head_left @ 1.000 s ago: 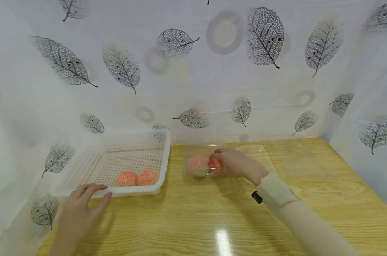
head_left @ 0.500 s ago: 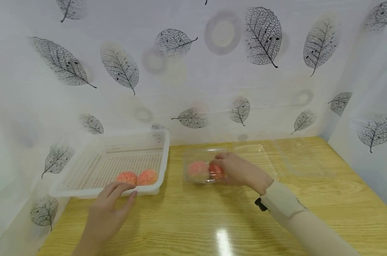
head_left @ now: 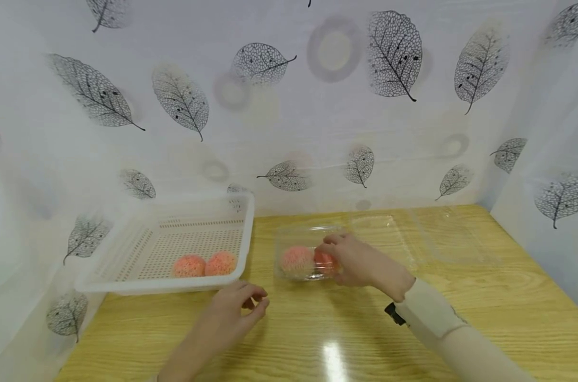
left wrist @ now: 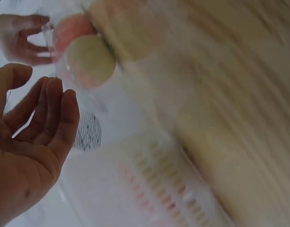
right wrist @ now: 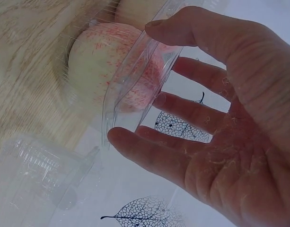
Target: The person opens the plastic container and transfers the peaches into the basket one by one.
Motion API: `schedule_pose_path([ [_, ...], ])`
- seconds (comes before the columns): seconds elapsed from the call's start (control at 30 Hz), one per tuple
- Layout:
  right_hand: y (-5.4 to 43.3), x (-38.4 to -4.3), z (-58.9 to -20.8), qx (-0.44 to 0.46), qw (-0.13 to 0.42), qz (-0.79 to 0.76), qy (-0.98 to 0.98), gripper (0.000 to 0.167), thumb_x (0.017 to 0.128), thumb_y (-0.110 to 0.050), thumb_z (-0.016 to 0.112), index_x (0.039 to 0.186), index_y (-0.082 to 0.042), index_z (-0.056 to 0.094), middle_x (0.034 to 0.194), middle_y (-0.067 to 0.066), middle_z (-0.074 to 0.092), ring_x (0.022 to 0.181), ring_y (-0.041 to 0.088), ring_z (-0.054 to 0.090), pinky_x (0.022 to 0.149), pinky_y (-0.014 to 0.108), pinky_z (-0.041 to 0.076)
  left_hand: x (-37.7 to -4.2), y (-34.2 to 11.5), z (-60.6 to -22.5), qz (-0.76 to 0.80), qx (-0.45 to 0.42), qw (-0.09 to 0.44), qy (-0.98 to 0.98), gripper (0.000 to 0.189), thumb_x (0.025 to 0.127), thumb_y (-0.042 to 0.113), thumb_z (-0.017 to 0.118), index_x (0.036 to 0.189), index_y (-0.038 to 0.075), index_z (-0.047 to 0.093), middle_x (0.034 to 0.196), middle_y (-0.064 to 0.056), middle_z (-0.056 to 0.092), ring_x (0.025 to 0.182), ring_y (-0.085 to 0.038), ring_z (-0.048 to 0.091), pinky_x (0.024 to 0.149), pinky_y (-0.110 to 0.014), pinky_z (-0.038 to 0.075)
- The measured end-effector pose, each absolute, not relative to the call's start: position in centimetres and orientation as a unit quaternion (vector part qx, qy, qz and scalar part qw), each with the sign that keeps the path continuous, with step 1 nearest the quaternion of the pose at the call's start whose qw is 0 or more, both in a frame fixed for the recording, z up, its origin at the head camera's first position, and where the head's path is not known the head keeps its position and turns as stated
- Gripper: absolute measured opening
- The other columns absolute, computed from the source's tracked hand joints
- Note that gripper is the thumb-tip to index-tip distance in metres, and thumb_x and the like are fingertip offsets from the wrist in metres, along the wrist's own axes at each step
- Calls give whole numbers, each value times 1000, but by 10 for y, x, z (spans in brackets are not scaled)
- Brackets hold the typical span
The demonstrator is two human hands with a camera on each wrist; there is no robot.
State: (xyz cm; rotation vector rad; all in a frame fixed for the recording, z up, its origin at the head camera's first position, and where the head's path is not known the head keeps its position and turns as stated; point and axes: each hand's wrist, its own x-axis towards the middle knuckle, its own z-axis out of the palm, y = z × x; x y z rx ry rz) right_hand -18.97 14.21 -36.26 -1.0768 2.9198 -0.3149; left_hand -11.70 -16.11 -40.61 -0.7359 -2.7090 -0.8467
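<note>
My right hand (head_left: 355,262) holds the right end of a clear plastic box (right wrist: 123,94), thumb on its near rim and fingertips along the edge. Inside lie two peaches, a left one (head_left: 296,260) and a right one (head_left: 324,262), the latter partly behind my fingers. My left hand (head_left: 231,310) hovers in front of the box's left side, fingers loosely bent and holding nothing. In the left wrist view, a gap shows between its fingertips and the box. Two more peaches (head_left: 189,266) (head_left: 221,263) sit in the front right corner of a white perforated basket (head_left: 250,233).
Two more clear plastic containers (head_left: 381,225) (head_left: 453,236) lie at the back right of the wood-grain table (head_left: 279,334). A white curtain (head_left: 289,116) printed with leaves hangs behind and around the sides.
My left hand has moved right along the basket's front rim and off it, towards the box. My right hand and the box with its peaches have shifted slightly nearer to me.
</note>
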Motion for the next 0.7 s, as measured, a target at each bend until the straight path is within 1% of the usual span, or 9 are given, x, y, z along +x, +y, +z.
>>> schedule_pose_path([
  [0.13, 142, -187, -361, -332, 22, -104, 937, 58, 76, -11, 85, 131, -8, 66, 137, 20, 62, 128, 44, 57, 110, 61, 47, -123, -145, -410, -328, -197, 45, -923, 6, 95, 19, 71, 98, 15, 75, 89, 9, 70, 76, 1, 62, 69, -18, 55],
  [0.2, 142, -185, -360, -329, 28, -107, 938, 61, 74, -9, 85, 131, -9, 65, 138, 20, 61, 129, 45, 56, 110, 61, 47, -126, -140, -409, -366, -166, 2, -916, 13, 97, 22, 69, 102, 12, 75, 90, 6, 72, 76, -2, 63, 67, -19, 55],
  [0.3, 141, -183, -359, -321, 34, -115, 939, 63, 73, -8, 86, 132, -9, 65, 140, 20, 60, 131, 45, 54, 109, 61, 47, -131, -136, -409, -418, -126, -67, -897, 26, 98, 28, 67, 112, 7, 72, 95, 0, 72, 78, -8, 65, 65, -23, 55],
  [0.37, 141, -182, -360, -321, 32, -121, 939, 59, 75, -10, 86, 131, -10, 66, 137, 18, 61, 130, 44, 55, 108, 61, 48, -133, -134, -410, -443, -107, -102, -884, 33, 99, 30, 67, 118, 4, 69, 99, -4, 71, 80, -12, 67, 64, -25, 56],
  [0.43, 141, -181, -361, -322, 29, -128, 937, 54, 78, -13, 84, 129, -11, 67, 135, 17, 62, 130, 43, 55, 107, 60, 49, -136, -132, -412, -472, -92, -124, -868, 36, 99, 30, 67, 121, 2, 67, 101, -7, 71, 81, -14, 69, 65, -27, 58],
  [0.5, 142, -180, -362, -332, 16, -133, 934, 45, 81, -16, 82, 125, -12, 68, 132, 15, 63, 129, 40, 55, 106, 58, 51, -137, -129, -415, -517, -72, -147, -840, 37, 100, 27, 66, 124, -1, 65, 102, -11, 71, 80, -15, 71, 68, -29, 61],
  [0.57, 142, -181, -364, -346, -1, -134, 928, 39, 83, -19, 79, 120, -11, 69, 132, 14, 64, 130, 39, 54, 108, 57, 50, -139, -126, -417, -568, -49, -172, -804, 38, 102, 24, 63, 127, -4, 61, 105, -14, 70, 80, -15, 72, 72, -30, 63],
  [0.63, 140, -182, -366, -361, -22, -132, 923, 38, 84, -20, 77, 120, -10, 68, 135, 15, 63, 133, 40, 53, 111, 56, 48, -140, -124, -419, -605, -27, -192, -772, 38, 104, 21, 58, 130, -7, 57, 107, -17, 69, 79, -13, 71, 75, -32, 64],
  [0.7, 137, -184, -368, -375, -37, -131, 917, 43, 84, -23, 77, 124, -10, 66, 141, 17, 61, 137, 42, 51, 115, 57, 43, -140, -123, -420, -633, -8, -204, -747, 36, 106, 18, 54, 131, -8, 53, 109, -17, 68, 79, -12, 70, 76, -33, 64],
])
